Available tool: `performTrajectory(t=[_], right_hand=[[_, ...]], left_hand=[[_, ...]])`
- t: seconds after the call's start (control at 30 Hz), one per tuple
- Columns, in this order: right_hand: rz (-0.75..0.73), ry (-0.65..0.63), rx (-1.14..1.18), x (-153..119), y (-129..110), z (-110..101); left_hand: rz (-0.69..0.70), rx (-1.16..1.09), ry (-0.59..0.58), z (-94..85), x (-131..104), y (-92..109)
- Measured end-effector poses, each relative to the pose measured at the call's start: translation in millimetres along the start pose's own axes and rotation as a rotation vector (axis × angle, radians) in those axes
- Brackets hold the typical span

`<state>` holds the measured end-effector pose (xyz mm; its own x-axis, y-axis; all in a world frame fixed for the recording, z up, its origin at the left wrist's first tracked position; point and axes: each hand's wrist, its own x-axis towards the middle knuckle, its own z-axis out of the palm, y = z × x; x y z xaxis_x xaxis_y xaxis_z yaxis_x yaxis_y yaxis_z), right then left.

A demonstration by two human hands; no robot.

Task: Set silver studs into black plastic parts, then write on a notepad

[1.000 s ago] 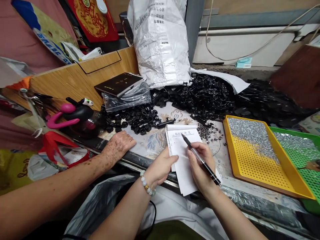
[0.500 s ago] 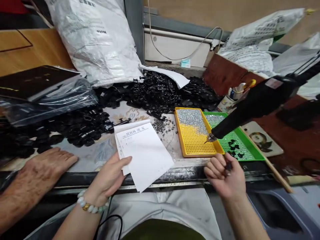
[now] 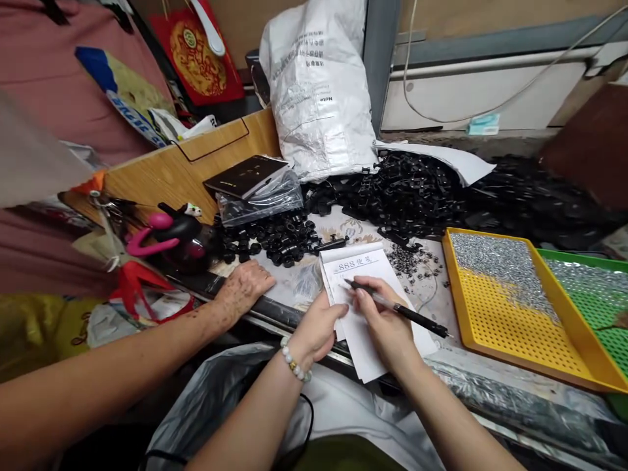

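My left hand (image 3: pixel 321 325) grips the left edge of a white notepad (image 3: pixel 360 350), its thumb lying on top of the sheet. Printed at the head of the page are "888" and some characters. In my right hand (image 3: pixel 390 320) is a black pen (image 3: pixel 417 317), its tip pointing at the upper part of the page. The side of that hand rests over the paper. Beaded stones circle my left wrist. To the left, another person's hand (image 3: pixel 245 284) lies on the table edge.
Black plastic parts (image 3: pixel 417 196) are heaped behind the notepad, beside a white sack (image 3: pixel 324 98). A yellow tray (image 3: pixel 515 320) of small metal pieces and a green tray (image 3: pixel 603 301) stand right. A dark notebook (image 3: pixel 250 175) lies on a plastic bag.
The view has swung left. My right hand has come from beside the trays to the notepad, with the pen now pointing at the page. My left hand keeps hold of the pad.
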<state>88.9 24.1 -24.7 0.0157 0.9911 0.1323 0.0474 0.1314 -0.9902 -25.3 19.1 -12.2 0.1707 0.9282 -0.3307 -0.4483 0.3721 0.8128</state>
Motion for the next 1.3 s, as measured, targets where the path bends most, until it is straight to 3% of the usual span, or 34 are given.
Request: performTrajectory(t=[0.23, 0.37, 0.5, 1.3], right_hand=[[-0.183, -0.016, -0.216, -11, 2, 3], [-0.203, 0.055, -0.25, -9, -3, 4], [-0.281, 0.0, -0.246, -9, -5, 5], [-0.253, -0.034, -0.252, -10, 3, 4]], left_hand=[[-0.054, -0.048, -0.042, -5.5, 5, 1], [-0.075, -0.065, -0.05, -8.1, 5, 1], [-0.056, -0.07, -0.049, -9.1, 5, -1], [0.038, 0.031, -0.094, -5.8, 4, -1]])
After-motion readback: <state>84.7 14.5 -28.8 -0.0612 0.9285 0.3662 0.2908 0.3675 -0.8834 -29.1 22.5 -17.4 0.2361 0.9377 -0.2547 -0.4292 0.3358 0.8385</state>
